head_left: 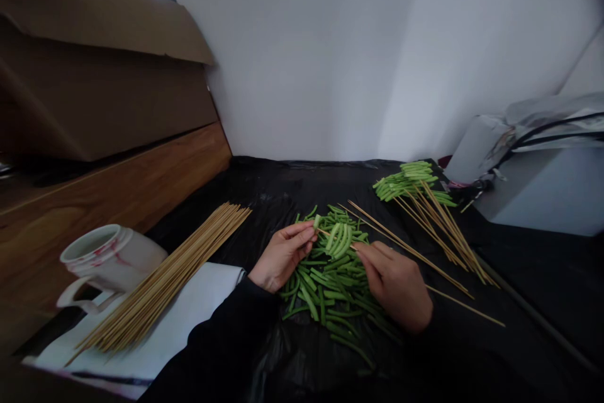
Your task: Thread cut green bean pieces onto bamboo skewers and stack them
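Note:
My left hand [285,254] pinches a short piece of green bean [317,222] at the tip of a bamboo skewer [465,305]. Several bean pieces [340,241] sit side by side along that skewer, between my two hands. The fingers of my right hand [396,280] are closed round the skewer just behind these pieces, and its blunt end sticks out to the right past the hand. Below both hands lies a loose heap of cut green beans [325,290] on black plastic sheeting [283,186].
A thick bundle of bare skewers [174,277] lies at the left on white paper [202,290], beside a white mug [111,264]. Filled bean skewers [408,182] are stacked at back right. A cardboard box [113,76] stands left; a grey-white box [542,183] stands right.

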### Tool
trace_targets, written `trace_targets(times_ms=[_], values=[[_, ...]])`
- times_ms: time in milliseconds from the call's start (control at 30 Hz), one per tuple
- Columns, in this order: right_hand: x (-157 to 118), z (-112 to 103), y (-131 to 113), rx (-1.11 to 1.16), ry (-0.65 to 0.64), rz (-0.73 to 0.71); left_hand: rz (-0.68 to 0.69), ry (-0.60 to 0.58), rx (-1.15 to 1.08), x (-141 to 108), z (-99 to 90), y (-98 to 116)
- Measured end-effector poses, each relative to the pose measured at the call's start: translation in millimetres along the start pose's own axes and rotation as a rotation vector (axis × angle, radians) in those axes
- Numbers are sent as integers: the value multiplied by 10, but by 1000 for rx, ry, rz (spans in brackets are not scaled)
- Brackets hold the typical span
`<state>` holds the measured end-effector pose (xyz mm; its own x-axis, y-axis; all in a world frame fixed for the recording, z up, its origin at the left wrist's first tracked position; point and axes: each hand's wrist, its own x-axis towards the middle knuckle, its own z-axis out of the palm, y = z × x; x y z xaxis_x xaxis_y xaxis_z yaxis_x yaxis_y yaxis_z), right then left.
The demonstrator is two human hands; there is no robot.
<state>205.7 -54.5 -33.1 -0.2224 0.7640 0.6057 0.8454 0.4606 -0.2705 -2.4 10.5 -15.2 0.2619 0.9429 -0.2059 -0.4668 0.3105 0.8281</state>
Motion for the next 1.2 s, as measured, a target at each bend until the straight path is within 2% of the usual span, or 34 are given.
trace_targets(times_ms=[400,633,833,1200], values=[[-32,19,2,-51,-32,8,39,55,23,8,4,-22],[-43,37,-20,-56,-18,-5,-7,39,28,-2,18,-30],[-34,51,-22,60,-22,13,-55,4,-9,2,9,-32],[-42,77,-42,135,-4,12,-84,-50,-26,-1,22,-77]])
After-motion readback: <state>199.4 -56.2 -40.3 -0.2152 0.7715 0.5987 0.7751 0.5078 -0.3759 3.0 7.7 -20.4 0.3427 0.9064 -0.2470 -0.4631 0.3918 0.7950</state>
